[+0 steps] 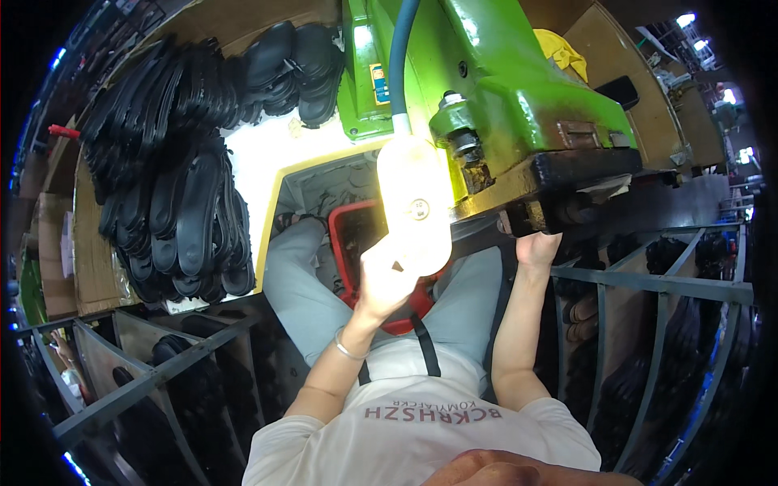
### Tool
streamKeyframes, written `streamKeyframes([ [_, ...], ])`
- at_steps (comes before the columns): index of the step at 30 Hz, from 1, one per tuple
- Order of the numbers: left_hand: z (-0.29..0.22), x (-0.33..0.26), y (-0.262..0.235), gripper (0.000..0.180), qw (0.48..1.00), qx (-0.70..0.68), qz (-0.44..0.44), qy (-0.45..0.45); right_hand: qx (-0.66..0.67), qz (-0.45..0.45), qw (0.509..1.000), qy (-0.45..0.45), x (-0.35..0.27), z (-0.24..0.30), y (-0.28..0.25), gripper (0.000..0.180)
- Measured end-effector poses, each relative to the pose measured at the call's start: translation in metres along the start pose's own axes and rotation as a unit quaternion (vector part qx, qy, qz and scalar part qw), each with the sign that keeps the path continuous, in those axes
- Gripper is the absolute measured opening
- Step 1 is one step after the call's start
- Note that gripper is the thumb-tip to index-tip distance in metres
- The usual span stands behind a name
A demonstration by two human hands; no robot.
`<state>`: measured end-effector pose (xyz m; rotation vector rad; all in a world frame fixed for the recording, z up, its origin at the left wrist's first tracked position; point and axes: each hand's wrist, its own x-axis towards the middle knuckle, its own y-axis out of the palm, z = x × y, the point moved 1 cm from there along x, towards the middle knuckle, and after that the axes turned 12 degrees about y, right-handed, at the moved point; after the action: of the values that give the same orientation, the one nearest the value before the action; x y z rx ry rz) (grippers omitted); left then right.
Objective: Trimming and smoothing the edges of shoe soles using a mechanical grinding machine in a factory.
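Observation:
My left hand is raised in front of my lap, beside the lower end of a glaring lamp. The glare and the lamp hide its fingers, so whatever it may hold does not show. On the right, my right hand reaches up under the dark front of a green machine. Its fingers disappear beneath the machine head, and I cannot see what they touch. Piled on the worktable to the left are many black shoe soles, overlapping in rows.
Between my knees stands a red bin, below the cut-out in the worktable. Metal racks holding dark soles flank me; the right rack curves close to my elbow. A yellow cloth lies behind the machine, near cardboard.

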<state>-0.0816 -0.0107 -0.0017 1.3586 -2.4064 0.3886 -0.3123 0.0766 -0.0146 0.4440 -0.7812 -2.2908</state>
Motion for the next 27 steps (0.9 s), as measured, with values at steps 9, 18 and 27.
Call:
streamKeyframes([
  [9,-0.004,0.007,-0.030,0.024,0.997,-0.060,-0.045,-0.016,-0.020,0.025,0.999,0.034,-0.017,-0.022,0.015,0.046],
  [18,0.018,-0.049,-0.084,0.025,0.969,-0.169,-0.112,-0.144,-0.144,0.066,0.986,0.043,-0.051,-0.046,0.063,0.041],
  [27,-0.005,-0.013,-0.018,0.033,0.978,-0.005,0.189,-0.088,-0.190,0.105,0.975,0.044,-0.052,-0.047,0.062,0.042],
])
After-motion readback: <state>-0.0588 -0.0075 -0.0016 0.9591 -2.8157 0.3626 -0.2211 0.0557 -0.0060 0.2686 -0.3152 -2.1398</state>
